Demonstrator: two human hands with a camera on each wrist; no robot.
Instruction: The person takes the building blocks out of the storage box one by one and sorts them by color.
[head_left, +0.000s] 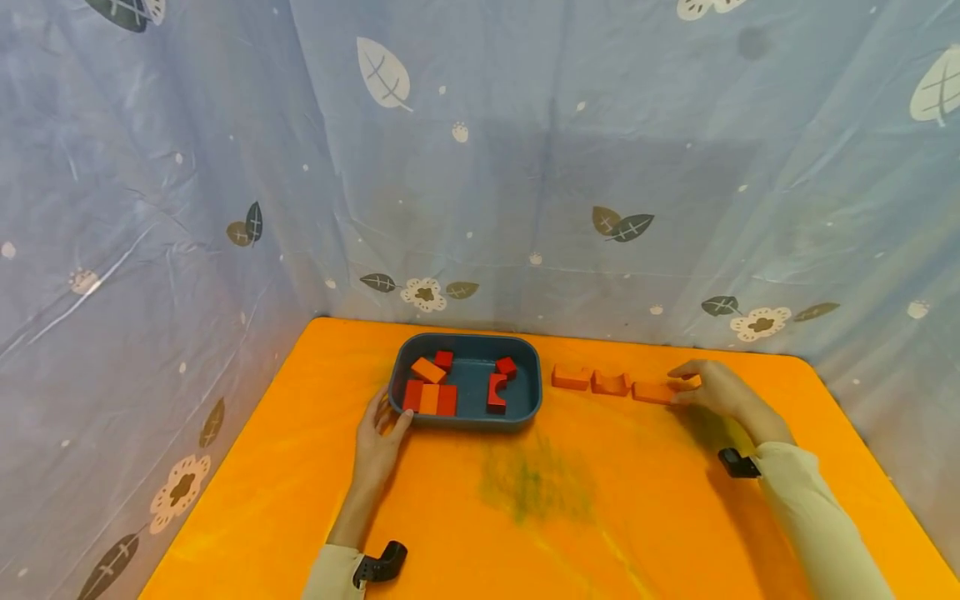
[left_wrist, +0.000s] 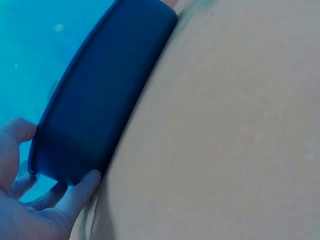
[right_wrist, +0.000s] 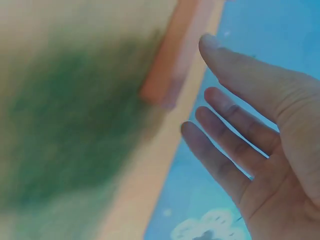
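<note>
My left hand holds the near left corner of a dark blue-grey tray, its thumb and fingers spread around the corner in the left wrist view. Inside the tray lie several red and orange toy blocks, among them a red block with a curved notch. Over the right end of a row of orange-red blocks hovers my right hand. The right wrist view shows its fingers extended and apart, beside a blurred block, with nothing gripped. A notched block sits mid-row; the hand partly covers the row's end.
Both tray and row stand near the back edge of a yellow-orange table. A blue-grey patterned curtain rises behind and along the sides. A greenish stain marks the tabletop in front of the tray.
</note>
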